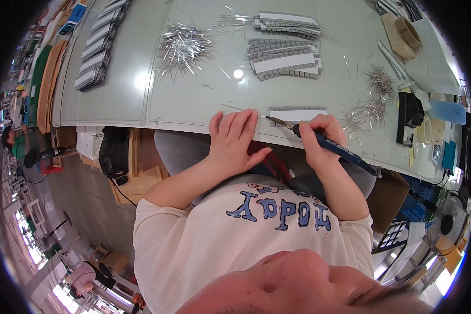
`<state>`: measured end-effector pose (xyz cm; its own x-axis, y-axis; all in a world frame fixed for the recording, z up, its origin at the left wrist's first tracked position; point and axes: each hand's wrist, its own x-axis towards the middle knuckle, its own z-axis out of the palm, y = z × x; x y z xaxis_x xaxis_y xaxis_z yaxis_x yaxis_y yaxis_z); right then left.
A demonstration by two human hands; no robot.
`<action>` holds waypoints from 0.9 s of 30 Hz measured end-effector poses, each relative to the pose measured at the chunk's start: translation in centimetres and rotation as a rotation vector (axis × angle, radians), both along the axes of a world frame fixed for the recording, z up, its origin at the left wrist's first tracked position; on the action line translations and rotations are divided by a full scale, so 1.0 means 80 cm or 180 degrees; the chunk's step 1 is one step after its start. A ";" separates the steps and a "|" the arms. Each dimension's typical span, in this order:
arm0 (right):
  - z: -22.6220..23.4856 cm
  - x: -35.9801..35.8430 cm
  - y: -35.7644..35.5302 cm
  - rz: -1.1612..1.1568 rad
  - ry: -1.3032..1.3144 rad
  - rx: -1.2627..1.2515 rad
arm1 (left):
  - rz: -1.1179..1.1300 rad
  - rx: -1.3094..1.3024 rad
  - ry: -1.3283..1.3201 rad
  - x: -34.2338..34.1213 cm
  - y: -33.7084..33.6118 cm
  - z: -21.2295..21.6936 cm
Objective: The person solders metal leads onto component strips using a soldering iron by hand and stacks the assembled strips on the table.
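Note:
A soldering iron with a dark blue handle is held in my right hand. Its metal tip points left, at the left end of a narrow strip with a white middle and grey segmented edges, lying near the table's front edge. My left hand lies palm down just left of that strip, fingers stretched out and thumb apart. Its fingertips rest at a thin metal wire running toward the iron's tip. Whether wire and strip touch is too small to tell.
Stacks of similar strips lie farther back, beside a loose pile of thin wires. More strips line the far left. Tangled wire bits, a black soldering stand, a tape roll and a blue bottle occupy the right.

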<state>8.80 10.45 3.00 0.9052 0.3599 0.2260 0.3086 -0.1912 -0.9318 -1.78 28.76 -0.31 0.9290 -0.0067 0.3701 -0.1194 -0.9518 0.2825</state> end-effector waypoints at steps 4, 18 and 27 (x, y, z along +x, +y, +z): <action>0.004 0.001 0.003 0.0041 0.0058 -0.0014 | 0.0004 0.0002 -0.0010 0.000 0.001 -0.002; -0.002 -0.001 0.007 -0.0065 -0.0062 -0.0069 | 0.0379 0.0074 -0.0033 -0.002 0.030 0.022; 0.007 0.038 -0.039 -0.0757 0.0106 0.1034 | -0.0388 -0.0110 -0.0039 0.014 -0.033 0.027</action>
